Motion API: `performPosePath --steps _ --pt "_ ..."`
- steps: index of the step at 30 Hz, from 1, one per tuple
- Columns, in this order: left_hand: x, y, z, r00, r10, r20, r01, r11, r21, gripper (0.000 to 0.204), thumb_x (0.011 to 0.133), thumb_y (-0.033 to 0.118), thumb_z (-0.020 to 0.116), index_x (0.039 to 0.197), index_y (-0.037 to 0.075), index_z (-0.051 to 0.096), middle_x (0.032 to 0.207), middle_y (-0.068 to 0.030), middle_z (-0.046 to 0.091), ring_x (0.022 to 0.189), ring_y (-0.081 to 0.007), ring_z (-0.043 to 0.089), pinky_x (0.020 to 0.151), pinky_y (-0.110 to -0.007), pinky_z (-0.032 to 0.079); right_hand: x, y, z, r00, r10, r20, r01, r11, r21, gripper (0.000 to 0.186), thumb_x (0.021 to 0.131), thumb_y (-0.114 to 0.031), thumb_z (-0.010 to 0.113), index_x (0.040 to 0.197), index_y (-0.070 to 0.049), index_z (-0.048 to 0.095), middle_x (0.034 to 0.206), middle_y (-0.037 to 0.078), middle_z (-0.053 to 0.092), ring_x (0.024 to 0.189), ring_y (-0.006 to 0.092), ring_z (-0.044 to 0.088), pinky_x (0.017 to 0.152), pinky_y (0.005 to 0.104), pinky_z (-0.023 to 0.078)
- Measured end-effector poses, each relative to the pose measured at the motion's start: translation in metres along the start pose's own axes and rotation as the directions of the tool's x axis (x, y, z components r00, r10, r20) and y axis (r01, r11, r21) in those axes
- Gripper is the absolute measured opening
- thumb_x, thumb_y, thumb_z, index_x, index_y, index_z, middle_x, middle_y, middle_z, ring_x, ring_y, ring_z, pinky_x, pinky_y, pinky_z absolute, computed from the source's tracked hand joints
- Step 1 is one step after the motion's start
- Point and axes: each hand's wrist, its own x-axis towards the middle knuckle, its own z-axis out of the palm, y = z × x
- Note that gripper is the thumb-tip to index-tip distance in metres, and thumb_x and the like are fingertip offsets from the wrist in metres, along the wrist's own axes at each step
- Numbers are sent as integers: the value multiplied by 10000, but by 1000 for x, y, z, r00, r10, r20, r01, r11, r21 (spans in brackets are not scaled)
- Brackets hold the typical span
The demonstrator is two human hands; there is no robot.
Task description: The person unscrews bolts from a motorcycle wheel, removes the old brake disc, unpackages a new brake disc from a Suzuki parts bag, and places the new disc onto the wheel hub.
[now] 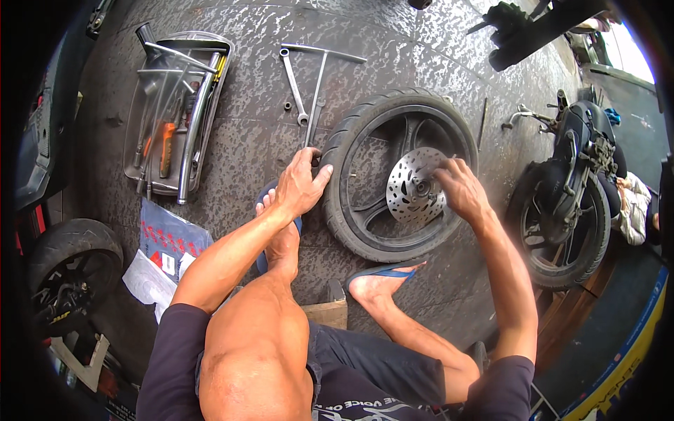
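Note:
A spoked motorcycle wheel (340,210) with a black tyre lies flat on the floor in front of me. At its centre sits a drilled silver brake disc (405,188). My right hand (461,189) is over the disc's right side, fingers bent together near the hub; whatever they pinch is hidden. My left hand (303,184) is by the tyre's left edge with curled fingers and the thumb towards the rubber. A small dark shape shows at its fingertips, too unclear to name. Just beyond that hand lies a T-handle wrench (322,84), its shaft reaching towards the fingers.
A combination spanner (293,88) and a small socket (287,107) lie beside the T-handle. At the left stands a tray (130,144) of tools, with a plastic package (165,235) below it. Another wheel (74,245) is far left. A partly dismantled motorcycle (572,168) stands right.

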Motion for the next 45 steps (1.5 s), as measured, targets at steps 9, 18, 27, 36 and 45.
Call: performPosePath --steps 9,18,27,36,45 --pt "-13 -12 6 993 -52 106 46 997 60 660 949 440 617 1385 -31 467 1354 -269 560 1216 -446 574 1022 -493 464 9 8 -3 997 -34 66 32 999 25 170 900 -110 577 1043 -20 600 1104 163 567 1093 380 539 968 459 454" --pt "-17 -18 13 998 -6 57 -1 993 115 689 941 475 615 1379 -37 471 1337 -267 575 1188 -453 590 991 -499 484 -15 -11 -15 956 274 -104 -236 929 284 132 925 -81 599 1030 -2 612 999 202 614 947 422 618 828 478 503" --pt "-17 -18 17 999 32 13 -34 988 153 670 945 476 607 1361 -34 482 1289 -255 601 1136 -456 610 947 -511 504 -67 -55 51 736 661 -149 -518 690 506 172 956 -116 636 1053 14 693 896 196 703 811 319 709 745 390 542" --pt "-18 -19 17 999 43 0 -42 986 160 656 943 481 606 1353 -17 489 1282 -250 606 1127 -449 617 941 -510 508 -53 -69 49 597 796 -99 -621 537 571 194 958 -141 648 1043 21 712 863 194 719 780 280 724 724 369 550" --pt "-17 -20 18 999 40 8 -40 986 161 669 937 483 612 1359 -21 487 1278 -252 608 1123 -451 619 935 -514 510 -50 -77 50 597 788 -153 -645 585 492 203 937 -148 659 1019 27 723 858 220 726 788 323 736 730 394 550"
